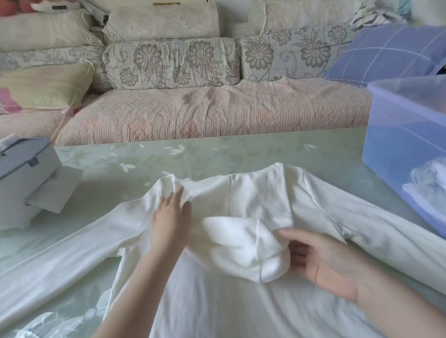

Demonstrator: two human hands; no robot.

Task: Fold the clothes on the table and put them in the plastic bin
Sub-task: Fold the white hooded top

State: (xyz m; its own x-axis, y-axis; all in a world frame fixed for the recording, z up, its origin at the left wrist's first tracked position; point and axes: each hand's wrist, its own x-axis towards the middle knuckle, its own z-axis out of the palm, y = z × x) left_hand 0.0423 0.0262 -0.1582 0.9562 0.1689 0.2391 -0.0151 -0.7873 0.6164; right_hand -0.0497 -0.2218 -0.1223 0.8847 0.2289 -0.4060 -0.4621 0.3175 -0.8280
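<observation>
Head view: a white long-sleeved top (239,325) lies spread on the green table (128,165), collar toward 12 o'clock, sleeves running out toward 8 and 4 o'clock.
Left hand (171,217): flat, fingers straight, pressing the shoulder of the top near the collar at 11 o'clock; it holds nothing.
Right hand (324,257): palm turned up, thumb and fingertips against a bunched lump of fabric (242,247) on the chest; whether it nips the cloth or only touches it cannot be told.
Plastic bin (417,163): at 3 o'clock, just beside the right sleeve; something dark green shows inside, and a pale shape shows through the wall.
Done so far: the top is laid out, but no fold is in it yet; the bin seems to hold some clothing already.
Left to do: probably flatten the lump, bring both sleeves in, fold the body, then carry it to the bin.
Around: a grey appliance (7,183) at 10 o'clock, a sofa (207,107) at 12 o'clock.
</observation>
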